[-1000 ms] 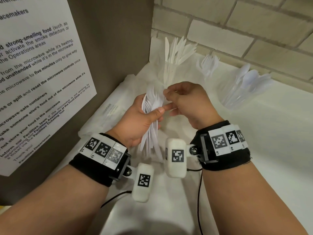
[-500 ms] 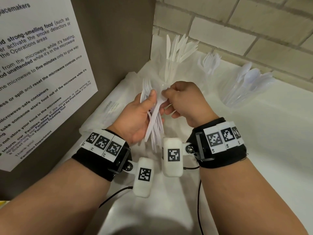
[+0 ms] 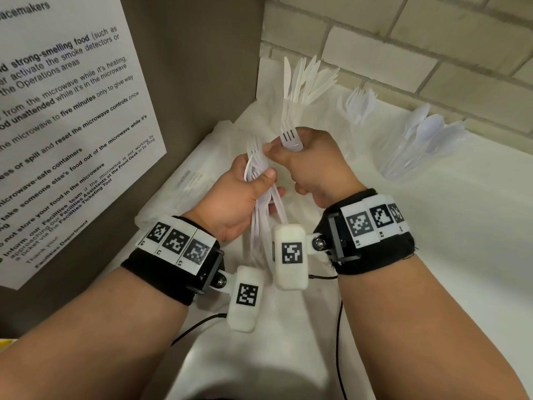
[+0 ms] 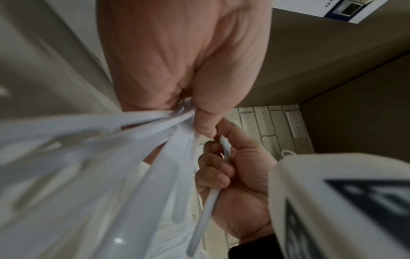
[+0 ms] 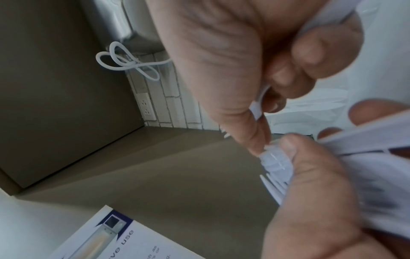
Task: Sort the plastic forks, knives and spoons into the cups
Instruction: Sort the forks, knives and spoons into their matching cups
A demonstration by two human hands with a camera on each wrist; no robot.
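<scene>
My left hand [image 3: 245, 192] grips a bundle of white plastic forks [image 3: 256, 166], tines up, handles hanging below the fist. In the left wrist view the bundle of forks [image 4: 124, 157] fans out under my thumb. My right hand [image 3: 311, 166] holds a single white fork [image 3: 291, 140] in its fist, tines pointing up, right beside the bundle. In the left wrist view that single fork [image 4: 208, 201] runs through the curled right fingers. Three clear cups stand at the back: one with knives [image 3: 305, 79], one with forks [image 3: 359, 105], one with spoons [image 3: 427, 137].
A brown panel with a printed notice [image 3: 66, 125] rises close on the left. A brick wall [image 3: 403, 39] runs behind the cups. Clear plastic wrapping [image 3: 187, 180] lies on the white counter [image 3: 432, 255] under my hands.
My right hand has drawn one fork out of the bundle and closed its fist round it, tines now upright. The left hand has turned the bundle more upright.
</scene>
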